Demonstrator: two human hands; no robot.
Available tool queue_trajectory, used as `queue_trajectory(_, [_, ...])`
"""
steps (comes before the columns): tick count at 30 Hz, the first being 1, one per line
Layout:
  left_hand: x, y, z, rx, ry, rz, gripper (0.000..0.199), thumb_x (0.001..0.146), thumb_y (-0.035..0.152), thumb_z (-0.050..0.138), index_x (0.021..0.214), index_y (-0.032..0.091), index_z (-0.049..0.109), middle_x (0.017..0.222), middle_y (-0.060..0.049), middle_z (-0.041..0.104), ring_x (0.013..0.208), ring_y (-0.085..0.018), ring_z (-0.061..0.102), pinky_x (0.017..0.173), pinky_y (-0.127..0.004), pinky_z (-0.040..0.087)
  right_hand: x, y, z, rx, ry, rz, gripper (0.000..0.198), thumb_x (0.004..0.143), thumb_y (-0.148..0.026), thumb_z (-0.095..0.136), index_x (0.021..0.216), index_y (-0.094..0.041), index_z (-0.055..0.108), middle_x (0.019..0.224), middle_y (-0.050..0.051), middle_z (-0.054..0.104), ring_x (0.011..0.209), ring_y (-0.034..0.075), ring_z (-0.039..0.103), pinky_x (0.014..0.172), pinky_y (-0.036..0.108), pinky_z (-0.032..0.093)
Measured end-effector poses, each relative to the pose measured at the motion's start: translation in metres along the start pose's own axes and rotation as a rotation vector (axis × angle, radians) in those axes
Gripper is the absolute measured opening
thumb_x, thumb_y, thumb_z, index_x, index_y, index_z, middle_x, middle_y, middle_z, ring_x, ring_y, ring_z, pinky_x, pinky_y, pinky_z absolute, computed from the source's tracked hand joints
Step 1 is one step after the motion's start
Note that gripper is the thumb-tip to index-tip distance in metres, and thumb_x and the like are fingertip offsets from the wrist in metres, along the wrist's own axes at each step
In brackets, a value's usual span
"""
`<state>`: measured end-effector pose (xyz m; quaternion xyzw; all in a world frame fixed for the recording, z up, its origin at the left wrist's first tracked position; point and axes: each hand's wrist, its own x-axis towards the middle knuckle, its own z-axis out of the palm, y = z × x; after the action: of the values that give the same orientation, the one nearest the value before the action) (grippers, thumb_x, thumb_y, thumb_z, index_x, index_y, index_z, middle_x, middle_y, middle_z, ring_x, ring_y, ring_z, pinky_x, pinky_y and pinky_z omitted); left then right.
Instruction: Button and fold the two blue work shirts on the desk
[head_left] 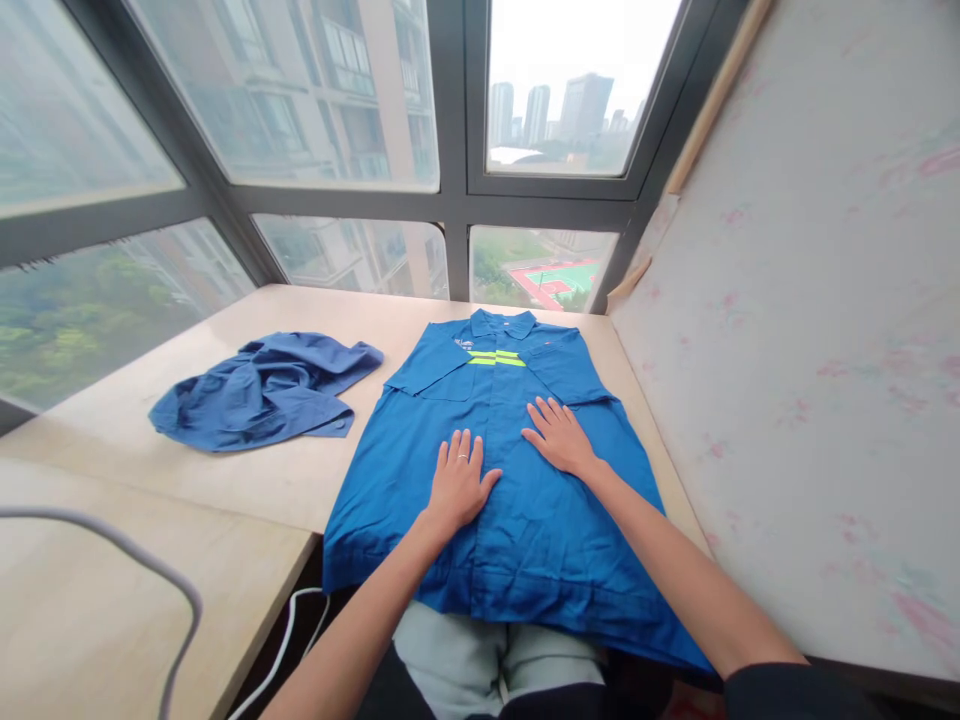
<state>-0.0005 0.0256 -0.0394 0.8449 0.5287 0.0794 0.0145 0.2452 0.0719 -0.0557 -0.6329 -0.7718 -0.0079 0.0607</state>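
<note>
Just below frame centre, left hand (459,482) and right hand (556,436) lie spread flat, gripping nothing, on jacket (510,505), whose overhanging hem (525,596) could drag it askew.

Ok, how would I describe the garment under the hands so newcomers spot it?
Below the window frame, a pale tabletop runs to a floral wall on the right. Beside that wall, a collared blue garment lies flat under the left hand and right hand. Unlike the crumpled blue cloth to its left, it shows yellow-green stripes.
</note>
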Motion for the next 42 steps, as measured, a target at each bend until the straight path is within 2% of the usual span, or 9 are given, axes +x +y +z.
queue_trajectory(3, [-0.023,-0.017,0.002,-0.042,0.017,0.061,0.072,0.098,0.057,0.028,0.148,0.006,0.035,0.155,-0.017,0.034,0.146,-0.03,0.025,0.119,-0.048,0.024,0.003,0.005,-0.001,0.001,-0.02,-0.004,0.069,0.098,-0.061,0.019,0.151,-0.021,0.034,0.159,0.008,0.028,0.147,0.029,0.023,0.118,0.049,0.021])
queue_trajectory(8, [-0.048,-0.055,-0.004,-0.047,0.034,0.14,0.067,0.098,0.055,0.03,0.151,0.014,0.033,0.155,-0.013,0.034,0.147,-0.024,0.025,0.12,-0.046,0.024,0.006,0.014,-0.002,0.012,-0.02,-0.033,0.067,0.099,-0.058,0.019,0.151,-0.02,0.036,0.159,0.011,0.029,0.147,0.028,0.024,0.118,0.049,0.022])
queue_trajectory(15, [-0.043,-0.097,-0.015,-0.029,-0.04,0.135,0.063,0.099,0.053,0.029,0.15,0.017,0.034,0.158,-0.012,0.029,0.147,-0.023,0.023,0.12,-0.045,0.022,0.016,0.021,0.0,0.017,-0.066,-0.007,0.064,0.099,-0.056,0.023,0.151,-0.02,0.034,0.159,0.011,0.027,0.147,0.028,0.022,0.118,0.049,0.02])
queue_trajectory(22, [-0.018,-0.106,-0.015,-0.019,-0.048,0.161,0.063,0.099,0.054,0.027,0.15,0.017,0.034,0.158,-0.011,0.03,0.147,-0.022,0.024,0.121,-0.042,0.019,0.032,0.026,0.002,-0.014,-0.047,0.013,0.064,0.1,-0.054,0.022,0.151,-0.018,0.034,0.159,0.013,0.027,0.147,0.029,0.023,0.117,0.049,0.022])
queue_trajectory(27, [-0.017,-0.103,-0.015,-0.012,-0.036,0.149,0.062,0.1,0.052,0.029,0.149,0.015,0.036,0.157,-0.013,0.029,0.147,-0.023,0.024,0.121,-0.044,0.019,0.037,0.029,0.001,-0.015,-0.02,-0.009,0.059,0.1,-0.049,0.028,0.149,-0.016,0.039,0.157,0.013,0.031,0.146,0.029,0.026,0.116,0.05,0.024])
queue_trajectory(30, [-0.018,-0.095,-0.019,0.003,-0.054,0.12,0.059,0.1,0.048,0.031,0.147,0.013,0.04,0.156,-0.016,0.031,0.146,-0.026,0.026,0.119,-0.047,0.022,0.034,0.017,-0.003,0.037,0.024,0.011,0.055,0.1,-0.04,0.031,0.144,-0.011,0.045,0.154,0.017,0.036,0.143,0.03,0.031,0.115,0.052,0.028])
queue_trajectory(33, [-0.024,-0.081,-0.025,-0.01,-0.085,0.11,0.058,0.1,0.047,0.033,0.143,0.011,0.045,0.153,-0.018,0.036,0.145,-0.03,0.028,0.117,-0.051,0.026,0.017,-0.011,-0.01,0.182,0.111,-0.051,0.052,0.099,-0.035,0.035,0.142,-0.011,0.048,0.15,0.017,0.043,0.139,0.029,0.039,0.114,0.05,0.034])
queue_trajectory(38, [-0.059,-0.055,-0.031,-0.148,-0.071,0.379,0.057,0.098,0.051,0.038,0.143,0.017,0.045,0.153,-0.015,0.038,0.146,-0.028,0.026,0.116,-0.049,0.029,-0.055,-0.075,-0.028,0.374,0.09,-0.346,0.05,0.098,-0.039,0.046,0.142,-0.016,0.048,0.15,0.015,0.043,0.14,0.026,0.039,0.114,0.048,0.036])
queue_trajectory(42, [-0.088,-0.055,-0.036,-0.199,-0.034,0.496,0.064,0.091,0.055,0.051,0.142,0.017,0.045,0.151,-0.017,0.041,0.145,-0.03,0.028,0.115,-0.051,0.031,-0.115,-0.099,-0.04,0.366,0.046,-0.458,0.054,0.091,-0.04,0.06,0.14,-0.018,0.05,0.151,0.016,0.042,0.141,0.028,0.038,0.113,0.052,0.037])
